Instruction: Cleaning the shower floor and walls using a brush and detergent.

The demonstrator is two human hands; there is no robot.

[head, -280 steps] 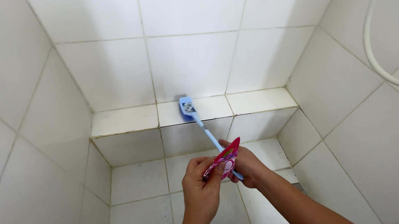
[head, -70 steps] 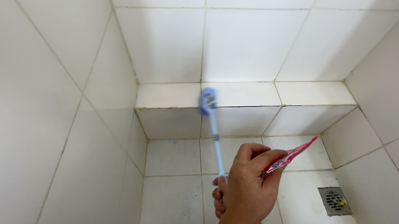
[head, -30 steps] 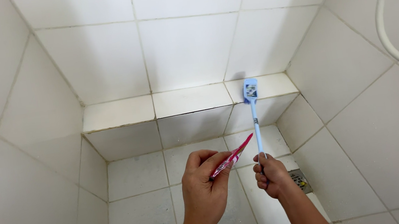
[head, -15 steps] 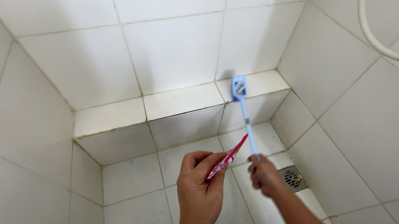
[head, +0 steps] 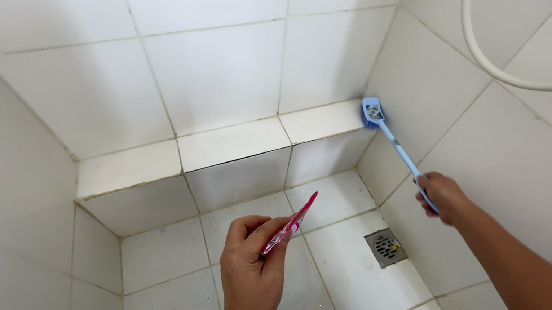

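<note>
My right hand grips the lower end of a long light-blue scrub brush. The brush head rests on the right end of the white tiled ledge, in the corner against the right wall. My left hand is raised over the floor tiles and pinches a flat red and pink sachet between thumb and fingers. The two hands are apart, with the sachet pointing up and to the right.
White tiled walls close in on the left, back and right. A square metal floor drain sits low on the right, below my right hand. A white hose curves across the right wall.
The brush head has slid right along the ledge into the far right corner. My right hand has moved right, away from my left hand, which still holds the sachet.
</note>
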